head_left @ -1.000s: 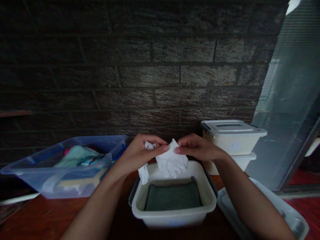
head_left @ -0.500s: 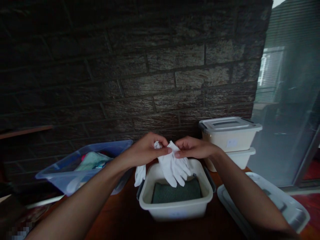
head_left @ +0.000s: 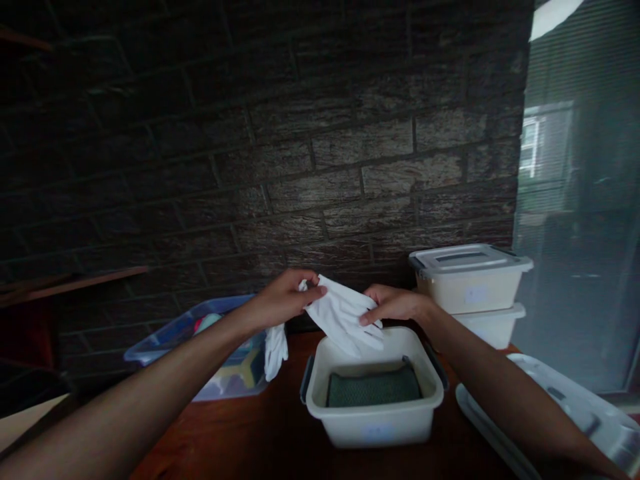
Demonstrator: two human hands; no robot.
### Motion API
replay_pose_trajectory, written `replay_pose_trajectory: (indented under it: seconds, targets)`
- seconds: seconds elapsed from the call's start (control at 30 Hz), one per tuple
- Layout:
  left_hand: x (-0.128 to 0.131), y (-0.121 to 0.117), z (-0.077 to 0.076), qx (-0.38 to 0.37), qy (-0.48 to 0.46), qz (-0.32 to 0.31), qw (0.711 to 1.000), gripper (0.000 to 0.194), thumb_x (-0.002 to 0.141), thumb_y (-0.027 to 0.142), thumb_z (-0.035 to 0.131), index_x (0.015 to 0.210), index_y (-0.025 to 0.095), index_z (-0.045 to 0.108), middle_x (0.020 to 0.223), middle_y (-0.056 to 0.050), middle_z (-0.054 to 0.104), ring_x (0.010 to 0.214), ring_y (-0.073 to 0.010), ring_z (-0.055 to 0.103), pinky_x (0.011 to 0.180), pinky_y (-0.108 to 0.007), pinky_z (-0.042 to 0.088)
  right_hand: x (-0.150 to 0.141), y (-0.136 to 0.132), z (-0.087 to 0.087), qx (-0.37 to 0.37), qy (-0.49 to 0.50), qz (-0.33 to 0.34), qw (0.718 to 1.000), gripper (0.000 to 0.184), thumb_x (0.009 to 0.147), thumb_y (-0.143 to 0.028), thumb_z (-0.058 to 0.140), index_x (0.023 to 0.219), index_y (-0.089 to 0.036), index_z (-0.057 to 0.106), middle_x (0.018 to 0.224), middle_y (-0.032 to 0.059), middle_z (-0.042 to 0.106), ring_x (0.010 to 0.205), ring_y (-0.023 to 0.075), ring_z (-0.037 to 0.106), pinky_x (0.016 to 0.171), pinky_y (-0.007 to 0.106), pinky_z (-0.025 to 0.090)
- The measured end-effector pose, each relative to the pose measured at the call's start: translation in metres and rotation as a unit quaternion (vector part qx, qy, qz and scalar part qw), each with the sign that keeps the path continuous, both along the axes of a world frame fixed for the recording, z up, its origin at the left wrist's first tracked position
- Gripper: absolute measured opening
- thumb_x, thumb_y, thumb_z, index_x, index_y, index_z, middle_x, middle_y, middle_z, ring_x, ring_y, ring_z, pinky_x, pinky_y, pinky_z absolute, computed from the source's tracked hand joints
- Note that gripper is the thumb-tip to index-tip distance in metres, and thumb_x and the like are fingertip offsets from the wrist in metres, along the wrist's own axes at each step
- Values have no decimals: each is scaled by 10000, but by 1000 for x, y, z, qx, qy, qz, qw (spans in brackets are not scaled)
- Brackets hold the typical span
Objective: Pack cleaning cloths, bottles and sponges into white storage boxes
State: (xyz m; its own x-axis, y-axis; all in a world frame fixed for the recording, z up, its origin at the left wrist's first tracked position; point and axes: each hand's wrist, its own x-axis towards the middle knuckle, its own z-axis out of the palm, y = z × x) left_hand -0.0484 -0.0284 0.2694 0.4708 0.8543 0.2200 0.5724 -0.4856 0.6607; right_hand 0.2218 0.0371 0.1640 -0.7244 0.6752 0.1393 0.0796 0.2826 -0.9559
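Head view: white glove (head_left: 345, 310) is stretched between both hands, above the back of an open cream storage bin (head_left: 343, 430); can't tell if its lower edge touches the bin. Left hand (head_left: 293, 293) has thumb and fingers closed in a pinch on the cuff end; right hand (head_left: 395, 303) pinches the finger end, thumb on top. Second white glove (head_left: 275, 353) hangs below the left hand, its upper part hidden by the hand. Cream bin holds a dark green mesh pouch (head_left: 375, 389) lying on the bottom; dark handles at both sides, pale label in front. At left, a translucent blue tub (head_left: 163, 347), partly behind the left forearm, contains aqua cloth (head_left: 207, 322), something pink-red and a yellow item (head_left: 243, 373). At back right, a lidded bin (head_left: 443, 292) sits on a lower bin (head_left: 495, 327); contents hidden. Loose lid (head_left: 555, 380) lies right of the open bin, partly under the right forearm. All on a reddish-brown wooden table (head_left: 235, 433).
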Motion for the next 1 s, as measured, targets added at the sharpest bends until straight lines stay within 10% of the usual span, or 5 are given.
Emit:
replay_pose_trajectory:
  seconds: [0.17,0.53,1.0]
  targets:
    - [-7,-6,-13,-93,-56,56,993,393,767,522,737,900,164,645,697,19,553,628,-123,495,542,-202,369,2,-7,5,-56,-19,-8,998,446,662,-369,914,1015,-127,789,912,38,790,710,152,684,696,254,547]
    - [8,12,-74,-255,5,-36,966,262,763,428,681,795,169,665,688,-52,686,443,-97,379,427,-226,215,35,-28,-7,-143,-148,-50,977,374,693,-328,894,1014,-164,796,955,30,803,762,157,706,709,246,556]
    - [59,31,-115,-254,228,-78,937,38,575,150,642,593,182,651,454,-55,608,396,-192,472,465,-279,309,3,-17,-30,-111,-401,-25,909,261,668,-291,800,898,-173,772,783,0,735,639,154,623,533,247,440]
